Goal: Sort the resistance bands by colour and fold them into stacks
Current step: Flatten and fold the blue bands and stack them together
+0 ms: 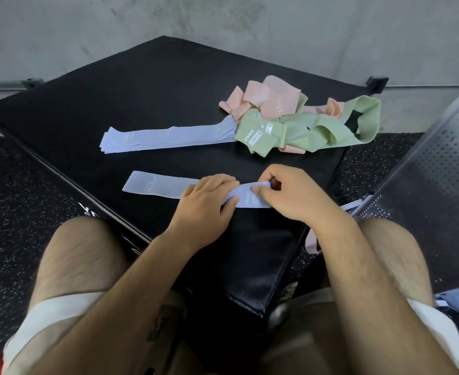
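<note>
Your knees (82,255) sit closest. Your left hand (205,203) presses flat on the blue band (155,185). Your right hand (293,193) pinches its end. At 1 o'clock, tangled green bands (317,128) cover the blue stack (168,138) end.

1. Left hand (209,203): palm down, fingers together, lying on the pale lavender flat fabric band (152,185).
2. Right hand (293,196): fingers curled; thumb and forefinger pinch the band's right end.
3. Left forearm (141,269) and right forearm (358,266): bare, reaching from near to far, with the hands just beside each other.
</note>
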